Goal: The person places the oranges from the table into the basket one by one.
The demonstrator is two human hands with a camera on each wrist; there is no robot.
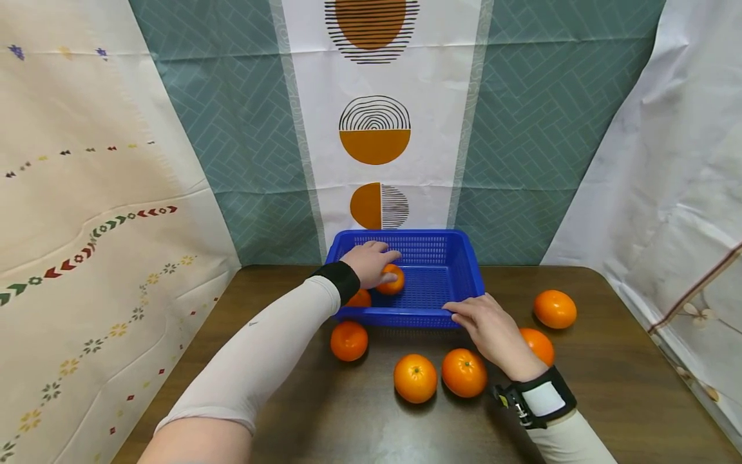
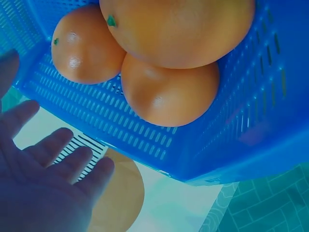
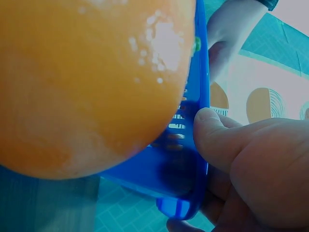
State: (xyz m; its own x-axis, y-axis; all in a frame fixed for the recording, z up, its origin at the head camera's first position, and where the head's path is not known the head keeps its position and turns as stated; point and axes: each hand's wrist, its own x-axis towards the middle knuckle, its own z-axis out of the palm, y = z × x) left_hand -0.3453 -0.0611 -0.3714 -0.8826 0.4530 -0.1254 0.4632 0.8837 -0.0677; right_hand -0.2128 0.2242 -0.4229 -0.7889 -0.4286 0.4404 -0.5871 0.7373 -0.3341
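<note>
In the blue plastic basket (image 1: 400, 318), smooth round oranges (image 1: 396, 287) likely roll; cup them. Left grip (image 1: 369, 263): released. Right grip (image 1: 493, 328): grasping basket.

The head view looks forward and down — both wrist views, close in, share its blue basket (image 1: 406, 314).

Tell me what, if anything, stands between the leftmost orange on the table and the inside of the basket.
The near wall of the basket does, so that orange would likely need lifting over it. Just behind that wall, another orange takes the near left corner, and the left hand is over the basket's left part.
</note>
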